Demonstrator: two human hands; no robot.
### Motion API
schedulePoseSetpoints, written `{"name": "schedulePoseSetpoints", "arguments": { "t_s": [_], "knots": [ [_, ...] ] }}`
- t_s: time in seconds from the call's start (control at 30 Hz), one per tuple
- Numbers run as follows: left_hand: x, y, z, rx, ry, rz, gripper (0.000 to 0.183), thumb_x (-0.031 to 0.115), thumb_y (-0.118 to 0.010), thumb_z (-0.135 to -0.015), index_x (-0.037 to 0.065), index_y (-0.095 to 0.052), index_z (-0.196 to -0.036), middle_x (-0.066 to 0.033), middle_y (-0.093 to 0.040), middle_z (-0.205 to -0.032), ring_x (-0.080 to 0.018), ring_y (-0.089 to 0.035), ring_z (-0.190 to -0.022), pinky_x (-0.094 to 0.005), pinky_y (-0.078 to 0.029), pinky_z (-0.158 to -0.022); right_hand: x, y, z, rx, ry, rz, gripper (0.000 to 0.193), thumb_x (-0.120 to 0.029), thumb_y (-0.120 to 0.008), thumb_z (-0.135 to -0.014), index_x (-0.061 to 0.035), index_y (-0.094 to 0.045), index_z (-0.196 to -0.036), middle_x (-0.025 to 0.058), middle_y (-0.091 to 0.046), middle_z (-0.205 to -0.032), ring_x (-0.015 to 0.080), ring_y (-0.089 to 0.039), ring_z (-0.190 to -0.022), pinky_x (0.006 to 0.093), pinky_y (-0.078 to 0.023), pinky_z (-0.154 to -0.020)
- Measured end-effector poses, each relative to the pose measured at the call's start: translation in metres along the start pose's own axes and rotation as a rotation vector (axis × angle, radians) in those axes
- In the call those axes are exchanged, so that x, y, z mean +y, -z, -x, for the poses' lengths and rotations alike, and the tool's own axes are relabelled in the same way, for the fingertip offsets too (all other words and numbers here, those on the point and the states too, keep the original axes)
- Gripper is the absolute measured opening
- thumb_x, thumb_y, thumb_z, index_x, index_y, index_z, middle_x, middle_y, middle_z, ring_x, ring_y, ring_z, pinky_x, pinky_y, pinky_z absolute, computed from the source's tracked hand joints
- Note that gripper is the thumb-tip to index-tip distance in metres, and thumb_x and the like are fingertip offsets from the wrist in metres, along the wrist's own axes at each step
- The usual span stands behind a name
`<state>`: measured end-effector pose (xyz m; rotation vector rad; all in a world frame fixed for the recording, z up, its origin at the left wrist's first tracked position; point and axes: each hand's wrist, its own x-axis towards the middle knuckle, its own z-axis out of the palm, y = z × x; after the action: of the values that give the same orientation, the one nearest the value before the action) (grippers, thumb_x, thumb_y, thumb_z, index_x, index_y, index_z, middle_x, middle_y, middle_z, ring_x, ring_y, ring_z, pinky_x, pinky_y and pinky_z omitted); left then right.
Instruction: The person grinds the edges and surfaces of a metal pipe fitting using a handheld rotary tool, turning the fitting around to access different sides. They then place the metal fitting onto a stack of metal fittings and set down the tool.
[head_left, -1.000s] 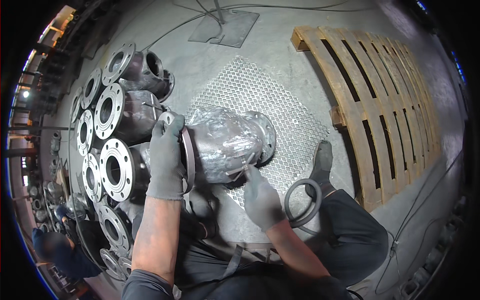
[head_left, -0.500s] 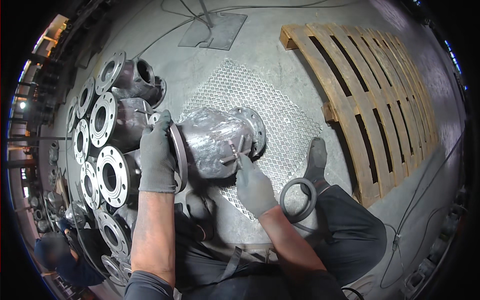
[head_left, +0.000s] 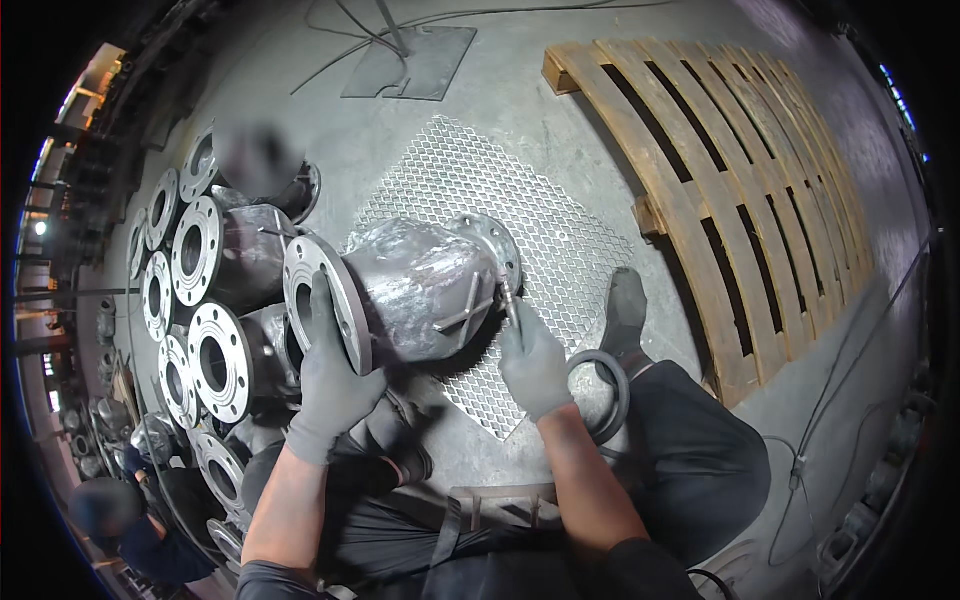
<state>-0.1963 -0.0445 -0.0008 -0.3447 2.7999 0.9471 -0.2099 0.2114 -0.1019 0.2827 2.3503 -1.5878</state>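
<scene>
A grey metal valve body [head_left: 420,285] lies on its side on a diamond-mesh metal sheet [head_left: 570,225]. My gloved left hand [head_left: 335,385] grips the rim of its near-left flange [head_left: 305,285], fingers over the flange face. In my gloved right hand [head_left: 535,365] is a slim rod-shaped tool [head_left: 511,308] with a pinkish tip. That tip sits close to the right-hand flange [head_left: 490,240]; I cannot tell whether it touches. Raised crossed ribs [head_left: 465,318] stand out on the body left of the tool.
Several flanged castings [head_left: 220,360] crowd the left side. A wooden pallet [head_left: 740,220] lies at right. Beside my right knee is a black ring [head_left: 615,400]. A flat metal base [head_left: 410,65] and cables are at the back. Another person [head_left: 130,530] crouches at lower left.
My left hand has shifted from the top of the flange to its lower side. The right hand has carried the tool rightward, from the crossed ribs to the right-hand flange.
</scene>
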Motion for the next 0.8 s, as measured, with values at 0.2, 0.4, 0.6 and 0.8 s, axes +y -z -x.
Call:
{"name": "schedulePoseSetpoints", "arguments": {
  "t_s": [0.2, 0.4, 0.6, 0.8],
  "knots": [
    [-0.002, -0.01, 0.022, 0.057, -0.038, -0.122, 0.13, 0.005, -0.074, -0.07, 0.005, 0.005, -0.173, -0.0363, -0.048, -0.159, -0.0526, -0.061, -0.134, -0.0523, -0.052, -0.111, 0.045, 0.008, 0.001, 0.06, -0.147, -0.123, 0.043, -0.021, -0.056, -0.104, -0.004, -0.063, -0.144, 0.0322, -0.074, -0.112, 0.0488, -0.073, -0.106, 0.0538, -0.054, -0.095],
    [0.004, 0.009, 0.046, -0.011, 0.18, 0.261, 0.128, 0.003, -0.074, -0.063, 0.004, -0.011, -0.175, -0.0263, -0.061, -0.143, -0.0374, -0.063, -0.131, -0.0433, -0.053, -0.11, 0.058, 0.014, 0.034, 0.028, -0.164, -0.111, 0.05, -0.019, -0.055, -0.102, -0.004, -0.06, -0.15, 0.0286, -0.076, -0.12, 0.0477, -0.074, -0.108, 0.0512, -0.055, -0.097],
    [-0.028, 0.012, 0.097, -0.033, 0.203, 0.447, 0.126, -0.005, -0.067, -0.066, 0.013, -0.009, -0.177, -0.0168, -0.069, -0.129, -0.0206, -0.073, -0.096, -0.0306, -0.061, -0.076, 0.072, 0.0, 0.09, -0.129, -0.253, -0.209, 0.051, -0.014, -0.057, -0.101, -0.005, -0.059, -0.152, 0.0251, -0.077, -0.119, 0.0392, -0.077, -0.105, 0.0454, -0.057, -0.096],
    [-0.029, 0.001, 0.125, -0.044, 0.148, 0.373, 0.126, -0.009, -0.062, -0.068, 0.014, -0.005, -0.177, -0.0197, -0.055, -0.154, -0.0263, -0.063, -0.131, -0.0349, -0.056, -0.103, 0.082, -0.008, 0.106, -0.12, -0.129, -0.096, 0.052, -0.007, -0.057, -0.099, 0.0035, -0.057, -0.15, 0.0267, -0.075, -0.124, 0.0325, -0.077, -0.103, 0.0424, -0.059, -0.093]
  ]
}}
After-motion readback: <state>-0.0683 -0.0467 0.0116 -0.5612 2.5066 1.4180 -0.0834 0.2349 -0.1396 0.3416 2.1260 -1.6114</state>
